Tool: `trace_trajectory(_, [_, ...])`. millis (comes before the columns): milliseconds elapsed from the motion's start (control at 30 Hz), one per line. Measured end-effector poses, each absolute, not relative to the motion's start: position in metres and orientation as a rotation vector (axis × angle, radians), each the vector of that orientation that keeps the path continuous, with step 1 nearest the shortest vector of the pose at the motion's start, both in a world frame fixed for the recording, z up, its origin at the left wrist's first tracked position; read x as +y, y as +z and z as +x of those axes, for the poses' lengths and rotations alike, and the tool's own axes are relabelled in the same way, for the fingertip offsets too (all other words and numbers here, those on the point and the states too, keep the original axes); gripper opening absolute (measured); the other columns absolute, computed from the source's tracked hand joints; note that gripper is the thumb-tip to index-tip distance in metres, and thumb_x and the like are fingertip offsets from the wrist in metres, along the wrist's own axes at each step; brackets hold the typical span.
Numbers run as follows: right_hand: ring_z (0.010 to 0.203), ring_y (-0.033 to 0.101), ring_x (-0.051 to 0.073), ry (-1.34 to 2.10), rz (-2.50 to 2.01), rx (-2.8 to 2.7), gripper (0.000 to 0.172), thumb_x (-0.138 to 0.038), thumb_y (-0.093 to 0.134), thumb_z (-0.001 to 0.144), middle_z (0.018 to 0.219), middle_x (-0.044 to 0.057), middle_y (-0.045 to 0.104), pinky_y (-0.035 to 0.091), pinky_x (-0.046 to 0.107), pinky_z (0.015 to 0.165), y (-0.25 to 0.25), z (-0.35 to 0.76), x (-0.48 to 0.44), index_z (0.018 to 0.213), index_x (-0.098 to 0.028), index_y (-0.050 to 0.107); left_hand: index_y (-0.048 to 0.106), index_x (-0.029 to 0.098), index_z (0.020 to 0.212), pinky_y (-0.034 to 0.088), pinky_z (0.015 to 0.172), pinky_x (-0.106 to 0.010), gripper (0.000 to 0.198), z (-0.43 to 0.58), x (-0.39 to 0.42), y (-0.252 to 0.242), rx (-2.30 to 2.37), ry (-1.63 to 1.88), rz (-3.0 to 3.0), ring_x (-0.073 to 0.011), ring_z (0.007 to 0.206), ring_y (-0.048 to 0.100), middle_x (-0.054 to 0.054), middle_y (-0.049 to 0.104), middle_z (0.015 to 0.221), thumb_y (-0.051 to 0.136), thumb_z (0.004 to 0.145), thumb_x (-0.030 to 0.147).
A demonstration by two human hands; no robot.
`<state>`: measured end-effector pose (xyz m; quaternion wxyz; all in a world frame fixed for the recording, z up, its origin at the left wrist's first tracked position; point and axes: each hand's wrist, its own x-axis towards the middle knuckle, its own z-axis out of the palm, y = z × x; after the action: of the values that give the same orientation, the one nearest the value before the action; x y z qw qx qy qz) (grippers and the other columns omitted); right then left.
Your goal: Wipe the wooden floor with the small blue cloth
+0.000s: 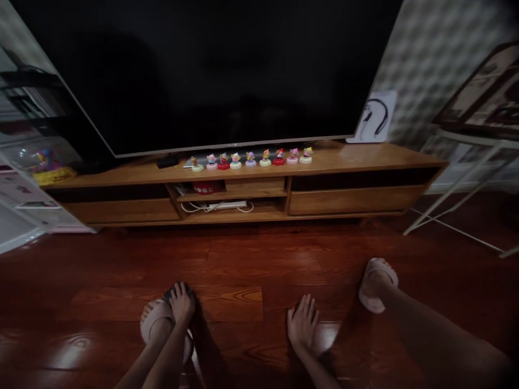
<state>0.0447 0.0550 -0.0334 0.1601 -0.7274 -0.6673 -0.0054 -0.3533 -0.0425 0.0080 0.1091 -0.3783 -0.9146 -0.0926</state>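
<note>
item: left grip (pixel 182 309), mine. lies knuckles up over a dark thing (pixel 167 295), fingers pointing toward the cabinet (pixel 344 154). whether the fingers close on it or only rest on top, i cannot tell; the palm side is hidden.

item: dark thing, one. on the floor (pixel 235 265), under my left fingers, just beside the left slipper (pixel 156 315). perhaps a cloth; too dim and too covered to be sure.

item: right grip (pixel 302 324), mine. spread, palm down on the floor between my feet, nearer the right slipper (pixel 366 305) than the left grip is. holds nothing that i can see.

item: figurines (pixel 250 159), nine, in a row along the cabinet's front edge, before the tv (pixel 243 75); well apart from both grips.

item: power strip (pixel 227 205), white, on the cabinet's lower shelf, cable looped about it.

notes on handling, my judgement: the right palm serves best as a flat prop, fingers wide, taking weight while i lean. the left does best with its fingers laid evenly over the dark thing, so no corner escapes. the slipper sits close; any shift of that grip wants to go away from it, low and slow. the floor looks glossy and may be slick, so steady feet matter.
</note>
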Motion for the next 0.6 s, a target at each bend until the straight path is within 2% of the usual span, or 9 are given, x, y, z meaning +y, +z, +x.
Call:
trace_trajectory(67, [0.155,0.022,0.034,-0.024,-2.079,-1.925,0.068,-0.026,0.026,0.094,0.163,0.025,0.034,0.022,0.057,0.124,-0.037,0.047,0.056,0.152,0.007,0.038,0.057,0.021,0.138,0.041,0.112,-0.064,0.055,-0.343,-0.038,0.003,-2.703,-0.287,-1.161,-0.0372,0.138,0.048,-0.017,0.049,0.152,0.065,0.091,0.048])
trace_trajectory(133, [0.155,0.022,0.034,-0.023,-2.083,-1.937,0.068,-0.027,0.027,0.094,0.163,0.024,0.034,0.021,0.057,0.124,-0.039,0.049,0.056,0.153,0.005,0.037,0.055,0.021,0.141,0.037,0.115,-0.066,0.057,-0.317,-0.021,-0.001,-2.689,-0.317,-1.293,-0.0376,0.141,0.044,-0.017,0.047,0.156,0.063,0.092,0.049])
trace_trajectory(167, [0.155,0.022,0.034,-0.020,-2.085,-1.940,0.069,-0.027,0.027,0.094,0.163,0.024,0.033,0.020,0.057,0.124,-0.039,0.049,0.056,0.154,0.004,0.037,0.053,0.023,0.143,0.037,0.116,-0.064,0.057,-0.300,-0.009,-0.002,-2.670,-0.332,-1.375,-0.0345,0.142,0.044,-0.014,0.046,0.157,0.061,0.093,0.049])
trace_trajectory(233, [0.155,0.022,0.034,-0.011,-2.090,-1.938,0.069,-0.027,0.028,0.093,0.164,0.024,0.033,0.020,0.057,0.124,-0.037,0.049,0.056,0.154,0.004,0.036,0.048,0.019,0.149,0.033,0.119,-0.063,0.057,-0.257,0.016,-0.006,-2.603,-0.371,-1.587,-0.0367,0.149,0.036,-0.018,0.043,0.160,0.051,0.097,0.043])
trace_trajectory(367, [0.155,0.020,0.034,0.021,-2.101,-1.923,0.069,-0.025,0.031,0.092,0.164,0.024,0.031,0.020,0.057,0.124,-0.030,0.046,0.055,0.155,0.004,0.035,0.040,0.028,0.156,0.031,0.125,-0.049,0.058,-0.150,0.047,-0.020,-2.421,-0.408,-1.990,-0.0243,0.153,0.032,-0.005,0.040,0.165,0.039,0.098,0.035])
trace_trajectory(500, [0.154,0.021,0.033,0.051,-2.096,-1.914,0.069,-0.024,0.032,0.091,0.163,0.025,0.033,0.021,0.058,0.123,-0.021,0.043,0.053,0.155,0.004,0.034,0.024,0.022,0.162,0.027,0.127,-0.052,0.067,-0.081,0.042,-0.026,-2.090,-0.494,-2.491,-0.0252,0.158,0.020,-0.006,0.025,0.171,0.039,0.098,0.036])
trace_trajectory(600, [0.154,0.022,0.034,0.034,-2.080,-1.899,0.068,-0.024,0.027,0.093,0.162,0.025,0.035,0.022,0.057,0.123,-0.017,0.041,0.052,0.153,0.006,0.036,0.024,0.025,0.162,0.025,0.129,-0.049,0.070,-0.097,0.029,-0.015,-2.072,-0.386,-2.561,-0.0225,0.158,0.020,-0.003,0.021,0.172,0.043,0.095,0.032])
